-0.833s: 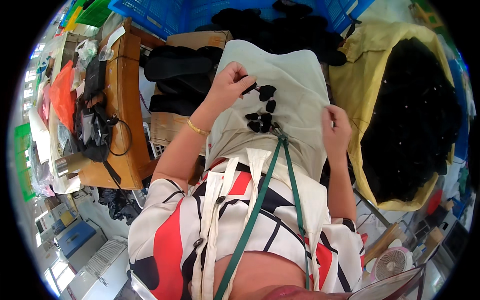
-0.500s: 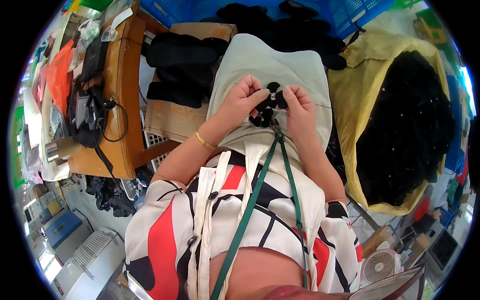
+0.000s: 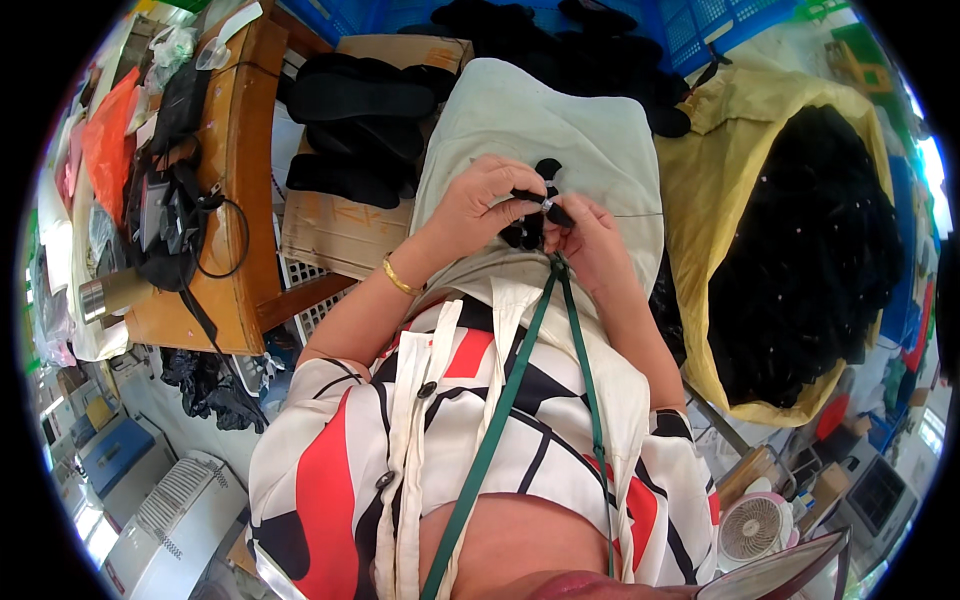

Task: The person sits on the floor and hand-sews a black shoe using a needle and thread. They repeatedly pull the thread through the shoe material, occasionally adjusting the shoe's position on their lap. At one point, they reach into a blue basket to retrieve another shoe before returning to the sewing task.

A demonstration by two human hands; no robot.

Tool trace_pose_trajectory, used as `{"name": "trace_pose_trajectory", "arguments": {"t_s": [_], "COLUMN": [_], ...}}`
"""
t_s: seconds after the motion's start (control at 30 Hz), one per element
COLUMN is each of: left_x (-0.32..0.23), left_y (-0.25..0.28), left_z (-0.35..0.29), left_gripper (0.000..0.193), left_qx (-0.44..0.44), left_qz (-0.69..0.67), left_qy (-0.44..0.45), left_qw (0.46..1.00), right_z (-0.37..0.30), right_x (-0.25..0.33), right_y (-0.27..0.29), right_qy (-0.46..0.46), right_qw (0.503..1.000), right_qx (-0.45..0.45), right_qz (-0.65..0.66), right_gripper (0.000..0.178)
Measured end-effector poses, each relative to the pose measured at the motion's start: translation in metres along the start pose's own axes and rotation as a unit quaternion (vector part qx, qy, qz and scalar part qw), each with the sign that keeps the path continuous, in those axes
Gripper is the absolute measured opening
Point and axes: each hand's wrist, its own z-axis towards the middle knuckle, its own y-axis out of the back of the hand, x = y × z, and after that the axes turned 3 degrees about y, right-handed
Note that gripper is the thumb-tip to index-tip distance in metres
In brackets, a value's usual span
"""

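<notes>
Over the pale apron (image 3: 540, 110) on my lap, both hands work on a small black bow-like piece (image 3: 529, 194) with a shiny ornament at its middle. My left hand (image 3: 482, 203) pinches its left end between thumb and fingers. On the other side, my right hand (image 3: 592, 238) has its fingers closed around the right end. More small black pieces (image 3: 521, 236) lie on the apron just beneath the hands, and another (image 3: 547, 168) lies just beyond them. A green strap (image 3: 520, 365) runs down from my chest to a dark metal clip (image 3: 559, 264) beside my right hand.
Black shoe-shaped items (image 3: 360, 98) are stacked on a cardboard box (image 3: 345, 235) to the left, beside a wooden table (image 3: 240, 150). A yellow sack (image 3: 690, 240) full of black pieces stands at right. Beyond my lap is a blue crate (image 3: 730, 30) with black items.
The black piece has turned, and its shiny middle now shows between the hands. My right hand has dropped slightly lower and closer to the left one.
</notes>
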Motion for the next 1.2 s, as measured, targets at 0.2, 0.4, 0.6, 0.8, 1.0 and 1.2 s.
{"name": "trace_pose_trajectory", "arguments": {"t_s": [0.2, 0.4, 0.6, 0.8, 1.0, 1.2], "left_x": [0.001, -0.005, -0.008, -0.005, -0.012, -0.033], "left_y": [-0.015, -0.024, -0.003, 0.009, 0.006, -0.002], "left_z": [-0.008, -0.008, -0.009, -0.014, -0.023, -0.027], "left_gripper": [0.019, 0.014, 0.021, 0.018, 0.020, 0.020], "left_qx": [-0.031, -0.013, 0.152, 0.143, 0.117, 0.053], "left_qz": [-0.306, -0.292, -0.076, -0.276, -0.284, -0.329], "left_qy": [0.344, 0.335, 0.294, 0.342, 0.387, 0.361], "left_qw": [0.887, 0.896, 0.941, 0.887, 0.869, 0.871], "right_z": [0.003, -0.001, -0.003, -0.011, -0.025, -0.031], "right_x": [-0.008, -0.031, 0.001, -0.010, -0.021, -0.003], "right_y": [-0.019, -0.020, -0.021, -0.017, -0.022, -0.035], "right_qy": [0.239, 0.261, 0.244, 0.146, 0.241, 0.317], "right_qw": [0.931, 0.923, 0.922, 0.956, 0.903, 0.821], "right_qx": [-0.179, -0.145, -0.087, -0.077, -0.040, 0.006], "right_qz": [-0.210, -0.243, -0.288, -0.245, -0.354, -0.475], "right_gripper": [0.012, 0.014, 0.019, 0.016, 0.021, 0.020]}}
